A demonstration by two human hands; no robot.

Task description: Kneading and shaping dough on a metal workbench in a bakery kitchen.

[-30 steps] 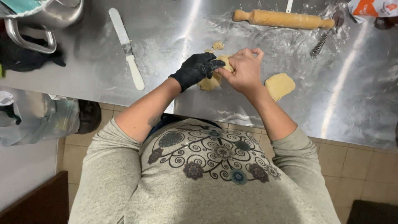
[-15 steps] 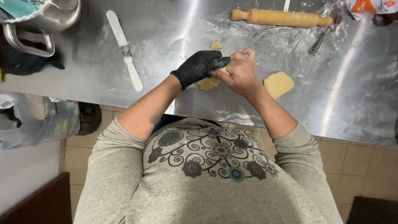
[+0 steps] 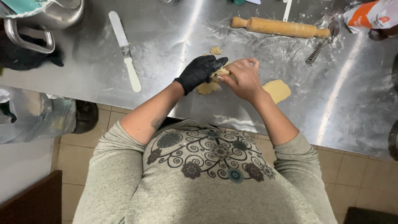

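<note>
Here we have both hands joined over 1 lump of pale dough [image 3: 207, 86] near the front of the steel bench [image 3: 166, 37]. Our left hand [image 3: 200, 71], in a black glove, lies curled over the dough with its fingers bent onto it, and our bare right hand [image 3: 243, 79] pinches the same lump, fingers closed on a bit of it. We judge the step to be pulling or shaping a portion off the lump; the next move would call for a firm pinch and a clean pull without tearing. A flattened dough piece [image 3: 277, 90] lies just beside the right wrist, and a small scrap [image 3: 215, 50] sits beyond the glove. The bench edge runs close under both forearms, so room toward us is slim. Open steel lies to the left as far as the palette knife [image 3: 124, 49]; the rolling pin [image 3: 280, 27] and spring whisk [image 3: 320, 46] bound the far side.
</note>
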